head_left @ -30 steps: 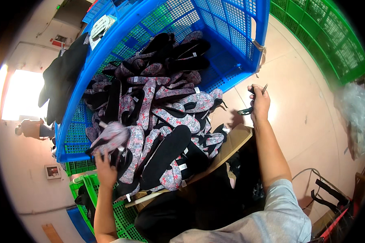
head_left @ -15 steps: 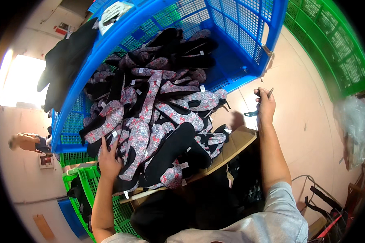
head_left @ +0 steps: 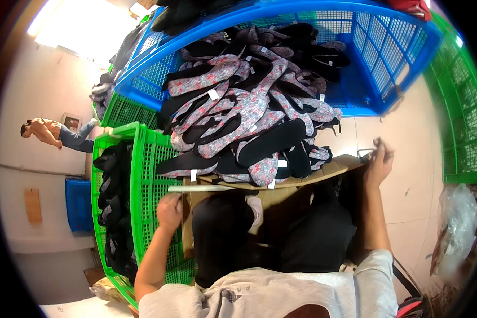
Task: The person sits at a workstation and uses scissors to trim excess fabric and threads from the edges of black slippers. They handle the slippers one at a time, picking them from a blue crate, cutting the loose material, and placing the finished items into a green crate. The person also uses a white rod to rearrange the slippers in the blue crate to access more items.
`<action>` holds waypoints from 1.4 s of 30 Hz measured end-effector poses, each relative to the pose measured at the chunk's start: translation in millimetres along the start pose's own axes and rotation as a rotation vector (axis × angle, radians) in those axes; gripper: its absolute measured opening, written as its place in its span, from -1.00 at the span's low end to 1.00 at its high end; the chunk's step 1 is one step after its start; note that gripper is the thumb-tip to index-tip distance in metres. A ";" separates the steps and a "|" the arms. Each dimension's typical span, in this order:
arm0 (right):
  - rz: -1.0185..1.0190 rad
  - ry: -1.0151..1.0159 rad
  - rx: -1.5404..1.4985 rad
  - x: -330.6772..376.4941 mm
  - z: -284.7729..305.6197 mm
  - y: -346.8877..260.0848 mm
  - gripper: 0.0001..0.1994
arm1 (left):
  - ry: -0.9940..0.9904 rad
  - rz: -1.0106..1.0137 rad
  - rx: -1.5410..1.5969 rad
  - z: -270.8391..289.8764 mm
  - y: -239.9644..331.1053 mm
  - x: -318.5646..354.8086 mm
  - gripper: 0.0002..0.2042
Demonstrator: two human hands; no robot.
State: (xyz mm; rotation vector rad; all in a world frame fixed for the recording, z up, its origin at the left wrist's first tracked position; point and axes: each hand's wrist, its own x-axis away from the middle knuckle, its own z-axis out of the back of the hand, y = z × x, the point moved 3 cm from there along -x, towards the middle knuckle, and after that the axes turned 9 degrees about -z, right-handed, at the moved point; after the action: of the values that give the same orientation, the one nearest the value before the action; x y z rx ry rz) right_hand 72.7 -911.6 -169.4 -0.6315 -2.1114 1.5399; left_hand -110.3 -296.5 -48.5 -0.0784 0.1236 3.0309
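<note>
A heap of floral-print fabric slippers (head_left: 241,114) with black soles and white tags spills from the blue mesh crate (head_left: 281,8) onto a cardboard sheet (head_left: 331,165) over my lap. My left hand (head_left: 169,212) is curled closed just below the white strip (head_left: 201,188) at the board's near left edge; what its fingers hold, if anything, is hidden. At the board's right end, my right hand (head_left: 377,165) is closed around a small pair of scissors (head_left: 363,153), of which a thin dark loop shows. Neither hand touches the slippers.
A green crate (head_left: 138,159) with black items stands at my left, another green crate (head_left: 461,106) at the far right. A clear plastic bag (head_left: 458,217) lies at the right. A person (head_left: 50,132) in an orange top is at the far left.
My left hand has left the slippers and drawn back to the board's near edge, its fingers now curled. My right hand has come lower beside the board's right end. The view has shifted.
</note>
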 end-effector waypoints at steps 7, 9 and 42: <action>-0.077 0.163 0.028 109.6 114.9 -25.1 -0.86 | -0.251 -0.169 -0.208 -102.7 -8.3 20.7 -0.43; -0.058 0.187 -0.073 112.2 123.9 -51.2 -0.86 | -0.335 -0.099 -0.232 -110.9 -1.0 3.3 -0.40; -0.017 0.454 -0.112 -49.0 143.3 -27.3 -0.73 | 0.196 -0.353 -0.223 17.4 49.8 -18.2 -0.79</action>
State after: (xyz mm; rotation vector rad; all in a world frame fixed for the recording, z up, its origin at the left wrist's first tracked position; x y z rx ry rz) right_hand 23.0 -1056.1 -187.2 -0.9037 -1.8534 1.1401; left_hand -98.5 -346.4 -26.3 -0.3737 -0.1932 2.6653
